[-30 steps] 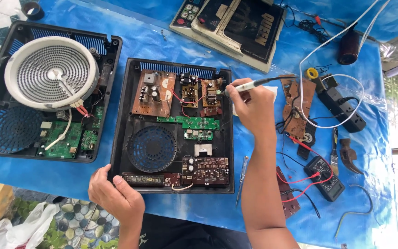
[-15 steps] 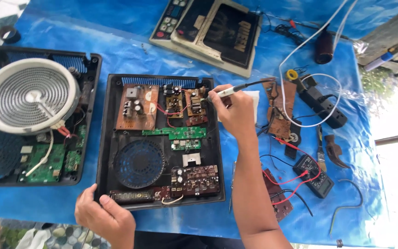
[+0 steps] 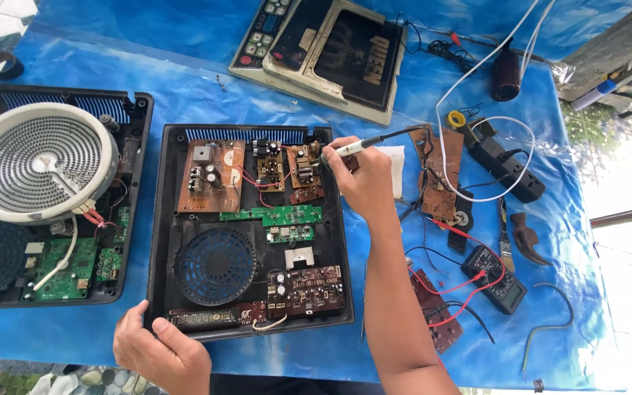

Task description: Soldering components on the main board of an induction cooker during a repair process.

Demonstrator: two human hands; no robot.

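Gripping soldering iron (image 3: 363,145) right hand (image 3: 363,183), left hand (image 3: 159,351) clasping black casing (image 3: 161,241) of, seemingly, five circuit boards (image 3: 210,175).

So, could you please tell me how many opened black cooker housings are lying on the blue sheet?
2: one black housing in the middle, gripped at its near edge by the left hand; one housing at the left, carrying the round white coil. None looks hidden.

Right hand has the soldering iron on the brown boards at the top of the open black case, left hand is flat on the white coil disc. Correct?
Not quite. In the head view the left hand grips the near edge of the open black case, not the white coil disc. The right hand does hold the soldering iron at the brown boards.
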